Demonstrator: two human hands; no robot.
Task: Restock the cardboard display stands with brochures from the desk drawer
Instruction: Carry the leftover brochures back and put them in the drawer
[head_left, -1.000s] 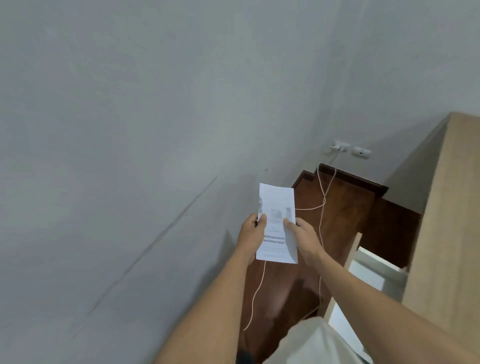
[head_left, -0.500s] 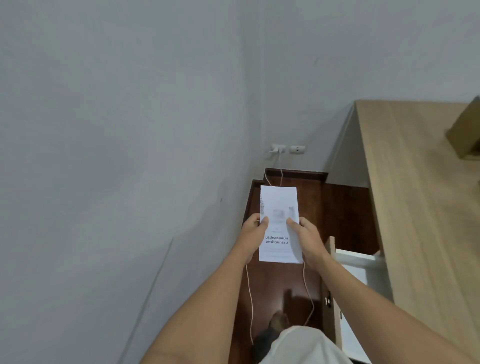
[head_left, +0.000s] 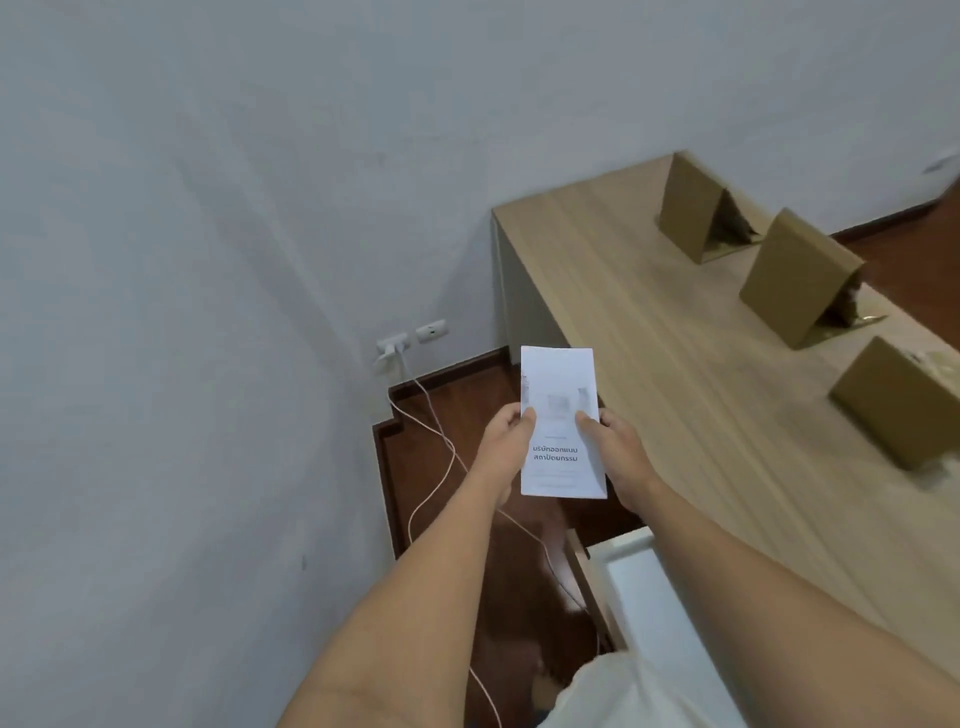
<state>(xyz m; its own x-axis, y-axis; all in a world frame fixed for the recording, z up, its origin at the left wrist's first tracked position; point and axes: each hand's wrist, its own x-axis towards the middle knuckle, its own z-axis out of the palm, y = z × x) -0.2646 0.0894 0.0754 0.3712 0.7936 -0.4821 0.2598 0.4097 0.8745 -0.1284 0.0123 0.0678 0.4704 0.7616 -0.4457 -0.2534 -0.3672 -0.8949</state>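
Observation:
I hold a white brochure (head_left: 562, 422) with dark printed text upright in front of me, above the floor beside the desk's left end. My left hand (head_left: 506, 447) grips its left edge and my right hand (head_left: 621, 454) grips its right edge. Three brown cardboard display stands sit in a row on the light wooden desk (head_left: 675, 374): a far one (head_left: 693, 210), a middle one (head_left: 795, 278) and a near one (head_left: 898, 408), all seen from behind. The white desk drawer (head_left: 654, 597) stands pulled out below my right forearm.
A grey wall fills the left and back. Wall sockets (head_left: 410, 340) sit low in the corner, and a white cable (head_left: 441, 457) trails from them across the dark wooden floor (head_left: 467, 415) toward my feet.
My view has swung to the right, bringing the desk top and the three cardboard stands into sight. Both hands still hold the brochure the same way.

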